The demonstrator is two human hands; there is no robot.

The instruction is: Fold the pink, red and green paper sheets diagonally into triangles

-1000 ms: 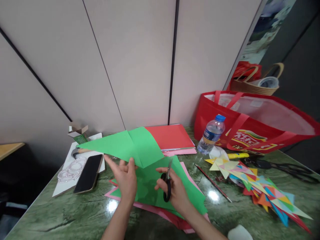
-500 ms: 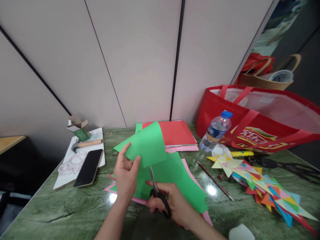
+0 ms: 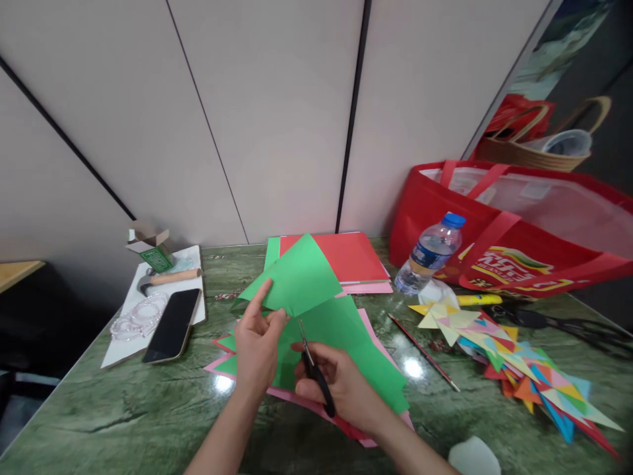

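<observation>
A curled sheet of green paper (image 3: 299, 277) is pinched along its lower left side by my left hand (image 3: 260, 336), the index finger stretched over its face. Black-handled scissors (image 3: 315, 376) sit in my right hand (image 3: 341, 386), fingers wrapped through the handles. Their tips point up, just below the green sheet's lower edge, where a small cut or notch shows. Beneath both hands lie more green paper (image 3: 341, 336) and pink paper (image 3: 363, 323) with jagged, cut edges.
Behind lies a stack with red paper (image 3: 346, 257) on top. Leftward are a phone (image 3: 173, 326), a hammer (image 3: 168, 278) and a small box (image 3: 151, 251). To the right stand a water bottle (image 3: 430, 254) and red bag (image 3: 494, 231), near a pencil (image 3: 422, 353) and colourful paper pieces (image 3: 519, 363).
My left hand has moved slightly right with the green sheet, which now curls and tilts differently. The scissors have turned, their blades now closer together. The view has shifted a little.
</observation>
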